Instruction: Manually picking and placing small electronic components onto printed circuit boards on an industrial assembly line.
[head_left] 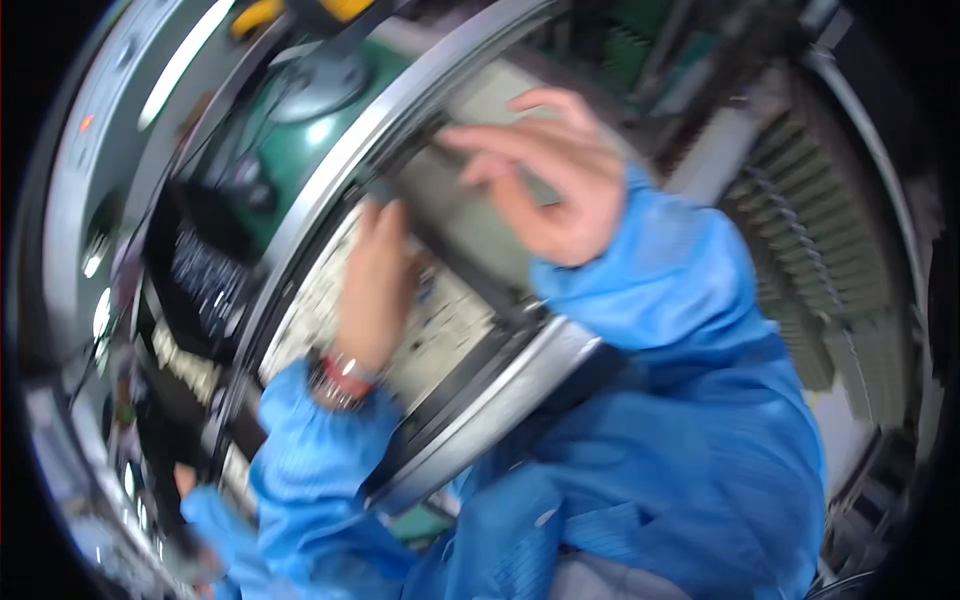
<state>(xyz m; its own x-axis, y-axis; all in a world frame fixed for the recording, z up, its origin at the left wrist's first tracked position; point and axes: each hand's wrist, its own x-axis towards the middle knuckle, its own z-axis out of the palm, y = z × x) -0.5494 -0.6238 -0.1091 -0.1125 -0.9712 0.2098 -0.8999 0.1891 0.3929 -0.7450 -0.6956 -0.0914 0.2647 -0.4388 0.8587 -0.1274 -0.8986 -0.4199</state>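
Work at the pale board [452,338] seems in hand; the left hand's [375,290] grip cannot be told, the right hand's [565,180] fingers are spread; steady placing is probably called for.

Upper left: bright light tube [185,65], green tabletop [285,160]; yellow thing [258,17] at top edge, kind unclear. Left: black bin [172,215] of small shiny pieces [205,280], blurred. Right side: stacked grey-green trays [800,230].

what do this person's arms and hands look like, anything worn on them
Loose, bright blue sleeves cover both arms. The left hand is ungloved, with a red band and a darker band at its wrist. The right hand is ungloved.
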